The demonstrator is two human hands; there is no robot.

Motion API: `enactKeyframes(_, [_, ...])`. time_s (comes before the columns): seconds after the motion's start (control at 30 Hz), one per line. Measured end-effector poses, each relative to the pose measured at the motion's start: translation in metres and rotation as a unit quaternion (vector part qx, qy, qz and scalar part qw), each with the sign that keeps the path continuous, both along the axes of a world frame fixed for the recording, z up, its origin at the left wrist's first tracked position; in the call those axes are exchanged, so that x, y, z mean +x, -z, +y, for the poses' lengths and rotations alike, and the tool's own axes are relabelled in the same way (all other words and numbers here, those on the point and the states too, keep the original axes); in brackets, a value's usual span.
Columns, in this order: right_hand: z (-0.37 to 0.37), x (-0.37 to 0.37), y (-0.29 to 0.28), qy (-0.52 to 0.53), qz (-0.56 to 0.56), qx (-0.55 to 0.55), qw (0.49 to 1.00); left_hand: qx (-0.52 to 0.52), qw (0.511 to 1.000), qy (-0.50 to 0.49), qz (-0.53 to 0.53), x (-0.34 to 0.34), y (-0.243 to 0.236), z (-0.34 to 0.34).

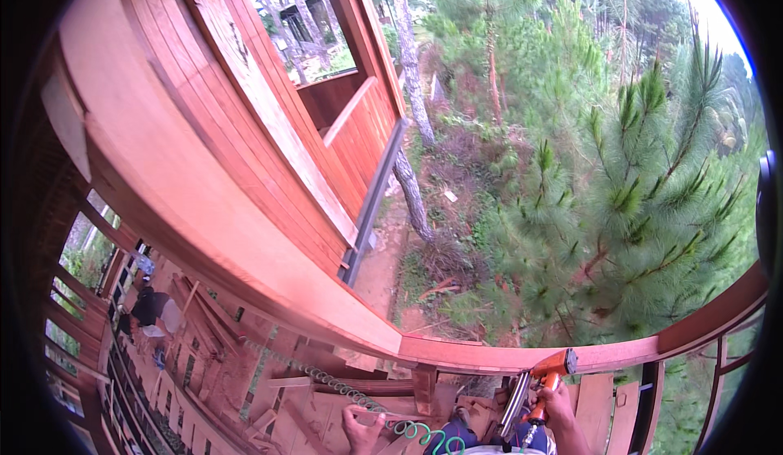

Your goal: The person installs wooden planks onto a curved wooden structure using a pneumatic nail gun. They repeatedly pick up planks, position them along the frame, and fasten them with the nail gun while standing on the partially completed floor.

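Observation:
In the lower right, my right hand is closed round the grip of an orange nail gun, whose long metal magazine slants down toward my legs. The gun's head lies against the curved wooden rail. My left hand is lower down and further left, its fingers curved and apart. A thin pale strip appears beside its fingertips; whether it touches them is unclear. Near that hand runs a green coiled air hose, which continues to the left across the floor.
A wide curved timber sweeps from upper left to the rail, beside a red plank wall with a window opening. Loose boards lie on the slatted floor below. Another person bends at far left. Pine trees stand beyond the rail.

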State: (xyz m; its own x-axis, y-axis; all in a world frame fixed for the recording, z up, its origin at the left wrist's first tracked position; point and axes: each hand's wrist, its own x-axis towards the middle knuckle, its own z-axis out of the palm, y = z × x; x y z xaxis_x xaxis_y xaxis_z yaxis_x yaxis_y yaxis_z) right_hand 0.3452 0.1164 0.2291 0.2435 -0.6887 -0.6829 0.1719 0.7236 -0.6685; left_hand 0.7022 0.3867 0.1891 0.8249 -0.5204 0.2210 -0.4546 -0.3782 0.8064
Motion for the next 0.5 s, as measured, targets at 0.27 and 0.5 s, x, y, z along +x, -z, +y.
enactKeyframes(0.27, [-0.052,0.039,-0.023,0.001,-0.115,0.005,0.993,-0.367,0.924,-0.019,-0.108,-0.026,-0.283,-0.062])
enactKeyframes(0.5, [-0.096,0.026,-0.044,-0.052,-0.146,0.009,0.988,-0.372,0.839,0.384,-0.105,-0.042,-0.409,0.0])
